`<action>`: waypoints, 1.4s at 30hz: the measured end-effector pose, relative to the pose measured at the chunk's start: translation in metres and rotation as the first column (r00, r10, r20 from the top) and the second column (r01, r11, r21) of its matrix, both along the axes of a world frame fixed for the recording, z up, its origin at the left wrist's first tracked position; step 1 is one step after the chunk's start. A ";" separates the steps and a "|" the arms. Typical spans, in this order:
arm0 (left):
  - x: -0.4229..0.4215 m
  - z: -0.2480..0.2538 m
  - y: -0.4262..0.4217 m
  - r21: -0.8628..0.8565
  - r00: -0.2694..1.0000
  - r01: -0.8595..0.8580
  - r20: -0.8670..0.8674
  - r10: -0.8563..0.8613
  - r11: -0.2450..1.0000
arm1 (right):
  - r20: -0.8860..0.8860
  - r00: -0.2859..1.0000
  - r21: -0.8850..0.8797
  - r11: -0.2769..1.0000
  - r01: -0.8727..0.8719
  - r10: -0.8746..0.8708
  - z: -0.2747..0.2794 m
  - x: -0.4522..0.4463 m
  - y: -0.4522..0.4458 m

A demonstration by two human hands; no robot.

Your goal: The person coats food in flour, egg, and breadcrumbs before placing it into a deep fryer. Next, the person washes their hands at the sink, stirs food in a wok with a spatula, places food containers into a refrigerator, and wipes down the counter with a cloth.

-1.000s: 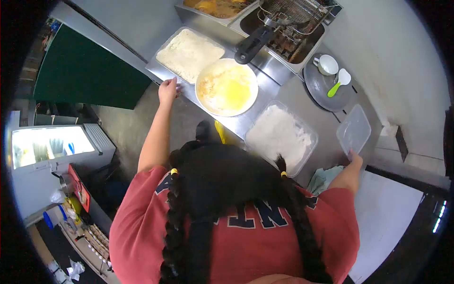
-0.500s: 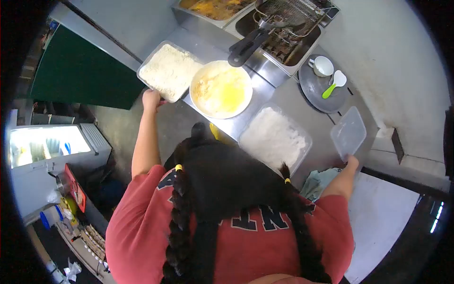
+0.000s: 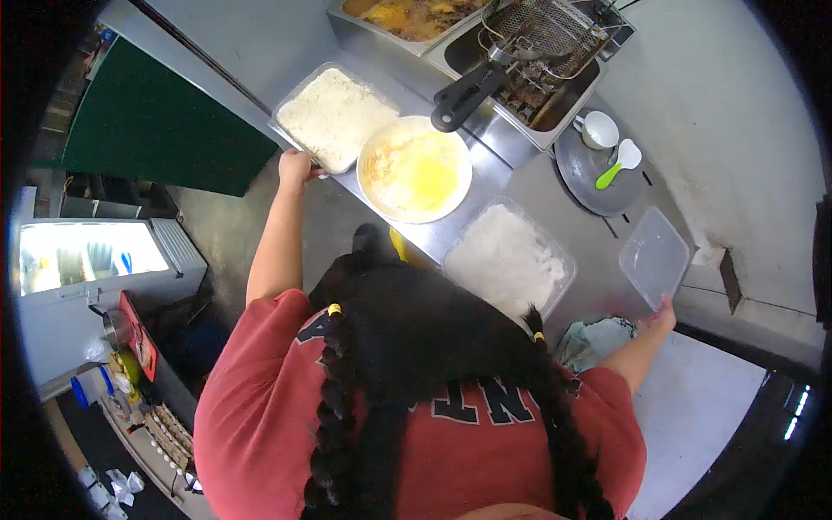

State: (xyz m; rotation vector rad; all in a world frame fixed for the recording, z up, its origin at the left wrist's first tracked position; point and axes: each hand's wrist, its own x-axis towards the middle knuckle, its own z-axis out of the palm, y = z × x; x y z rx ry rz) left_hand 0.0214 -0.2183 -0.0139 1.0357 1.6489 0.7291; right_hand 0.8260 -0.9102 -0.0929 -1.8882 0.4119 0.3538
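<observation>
My left hand [image 3: 298, 167] is closed on the near corner of a clear plastic tub [image 3: 279, 116] filled with pale crumbly breading. Right beside that tub stands a white bowl [image 3: 466, 173] with yellow beaten egg-like liquid. My right hand [image 3: 659, 321], its thumb and fingers apart, touches the near end of a translucent rectangular plastic piece [image 3: 655, 256], a lid or shallow tub; I cannot tell which. Between my arms, at the counter's edge, rests another clear tub [image 3: 568, 276] of white flour.
Behind the bowl stands a fryer [image 3: 542, 130] with a wire basket [image 3: 555, 39]; the basket's black handle [image 3: 468, 97] juts over the counter. A round dark lid [image 3: 598, 186] carries a white cup [image 3: 598, 130] and a green-handled scoop [image 3: 618, 165]. A cloth [image 3: 598, 340] lies near my right forearm.
My left hand has slid the breading tub slightly away from me and to the right. The translucent piece and my right hand have shifted a little rightward. The view has moved slightly.
</observation>
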 end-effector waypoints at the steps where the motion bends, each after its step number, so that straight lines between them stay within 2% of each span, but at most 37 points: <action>1: 0.005 0.008 -0.003 0.005 1.000 0.007 0.003 -0.007 1.000 | 0.096 0.995 0.091 0.996 -0.007 -0.002 0.015 0.000 -0.008; 3: 0.013 0.034 -0.027 -0.019 0.980 -0.002 0.201 0.006 1.000 | 0.280 0.960 0.222 0.974 -0.054 -0.011 0.050 -0.009 -0.021; 4: 0.002 0.017 -0.021 -0.029 0.978 0.034 0.207 -0.027 0.999 | 0.398 0.916 0.065 0.998 0.027 -0.051 0.076 -0.041 -0.015; 5: 0.001 0.023 -0.023 -0.037 0.974 0.069 0.217 -0.059 0.997 | 0.515 0.854 -0.082 0.988 0.127 -0.067 0.119 -0.077 -0.005; 6: -0.002 0.030 -0.026 -0.118 0.980 0.079 0.193 -0.055 0.990 | 0.559 0.825 -0.098 0.981 0.168 -0.085 0.150 -0.101 -0.004; 7: -0.001 0.031 -0.029 -0.054 0.996 0.034 0.087 -0.029 0.998 | 0.601 0.793 -0.111 0.972 0.209 -0.102 0.176 -0.128 -0.004; 8: -0.006 0.029 -0.022 0.016 1.000 -0.008 -0.022 0.008 1.000 | 0.722 0.671 0.062 0.982 0.179 -0.168 0.205 -0.166 0.007; 9: -0.020 0.016 -0.008 0.021 1.000 -0.004 -0.023 0.004 1.000 | 0.808 0.534 0.220 0.969 0.117 -0.248 0.235 -0.210 0.026; 10: -0.040 -0.007 0.006 0.314 0.971 0.112 -0.238 -0.036 0.943 | 0.847 0.458 0.242 0.963 0.121 -0.271 0.274 -0.258 0.054; 11: -0.052 -0.019 0.019 0.549 0.898 0.281 -0.440 -0.014 0.787 | 0.879 0.375 0.266 0.955 0.130 -0.296 0.305 -0.303 0.082; 12: -0.054 -0.005 0.028 0.549 0.900 0.293 -0.435 -0.033 0.783 | 0.882 0.364 0.264 0.953 0.147 -0.301 0.327 -0.340 0.107; 14: -0.052 0.046 0.033 0.506 0.917 0.321 -0.378 -0.129 0.800 | 0.957 0.171 0.248 0.967 -0.050 -0.236 0.364 -0.403 0.154; 15: -0.056 0.048 0.047 0.585 0.890 0.399 -0.432 -0.145 0.706 | 0.960 0.160 0.237 0.971 -0.028 -0.230 0.375 -0.429 0.175; 16: -0.058 0.058 0.054 0.579 0.888 0.413 -0.429 -0.169 0.702 | 0.965 0.116 0.241 0.970 -0.043 -0.234 0.384 -0.452 0.196; 17: -0.058 0.071 0.061 0.560 0.923 0.382 -0.273 -0.272 0.735 | 0.967 0.072 0.248 0.967 -0.061 -0.244 0.387 -0.472 0.220; 18: -0.061 0.079 0.070 0.534 0.928 0.355 -0.106 -0.356 0.768 | 0.972 0.063 0.235 0.958 -0.167 -0.228 0.387 -0.489 0.241; 19: -0.069 0.072 0.081 0.475 0.892 0.432 -0.097 -0.442 0.767 | 0.976 0.056 0.218 0.938 -0.271 -0.211 0.383 -0.505 0.265; 20: -0.075 0.079 0.084 0.474 0.884 0.445 -0.098 -0.457 0.759 | 0.976 0.110 0.217 0.909 -0.357 -0.190 0.377 -0.523 0.301; 21: -0.077 0.093 0.079 0.426 0.789 0.506 0.121 -0.602 0.750 | 0.973 0.163 0.220 0.872 -0.437 -0.164 0.368 -0.541 0.339; 22: -0.079 0.105 0.074 0.385 0.640 0.573 0.341 -0.688 0.724 | 0.977 0.203 0.151 0.878 -0.455 -0.063 0.364 -0.567 0.385; 23: -0.081 0.114 0.068 0.382 0.628 0.588 0.341 -0.700 0.713 | 0.971 0.237 0.078 0.877 -0.473 0.042 0.359 -0.593 0.430; 25: -0.088 0.127 0.064 0.437 0.382 0.558 0.619 -0.686 0.705 | 0.960 0.231 -0.020 0.859 -0.511 0.160 0.342 -0.629 0.508; 26: -0.093 0.128 0.070 0.435 0.371 0.570 0.620 -0.691 0.697 | 0.922 0.303 -0.035 0.829 -0.558 0.242 0.333 -0.645 0.538; 27: -0.099 0.128 0.075 0.389 0.451 0.526 0.627 -0.636 0.756 | 0.878 0.417 0.113 0.745 -0.657 0.235 0.317 -0.653 0.566; 28: -0.104 0.128 0.080 0.343 0.527 0.475 0.627 -0.574 0.810 | 0.850 0.424 0.053 0.749 -0.661 0.314 0.292 -0.649 0.588; 29: -0.108 0.119 0.090 0.371 0.572 0.436 0.590 -0.570 0.820 | 0.795 0.500 0.114 0.727 -0.677 0.342 0.268 -0.649 0.609; 30: -0.115 0.103 0.103 0.371 0.565 0.444 0.590 -0.576 0.815 | 0.735 0.569 0.177 0.705 -0.687 0.369 0.246 -0.647 0.629; 32: -0.127 0.069 0.131 0.308 0.706 0.421 0.480 -0.521 0.853 | 0.694 0.512 -0.012 0.720 -0.694 0.506 0.207 -0.635 0.661; 33: -0.126 0.061 0.137 0.307 0.703 0.427 0.479 -0.526 0.851 | 0.694 0.516 -0.012 0.724 -0.689 0.502 0.197 -0.631 0.672; 35: -0.125 0.052 0.147 0.245 0.798 0.433 0.342 -0.496 0.867 | 0.538 0.456 -0.246 0.649 -0.720 0.709 0.181 -0.622 0.691; 38: -0.115 0.046 0.150 0.218 0.838 0.438 0.252 -0.484 0.872 | 0.446 0.450 -0.338 0.611 -0.715 0.774 0.145 -0.604 0.717; 40: -0.110 0.043 0.150 0.216 0.841 0.436 0.248 -0.481 0.873 | 0.410 0.448 -0.384 0.596 -0.705 0.794 0.139 -0.600 0.724; 42: -0.109 0.024 0.152 0.191 0.854 0.356 0.330 -0.402 0.915 | 0.438 0.345 -0.504 0.545 -0.670 0.830 0.128 -0.599 0.729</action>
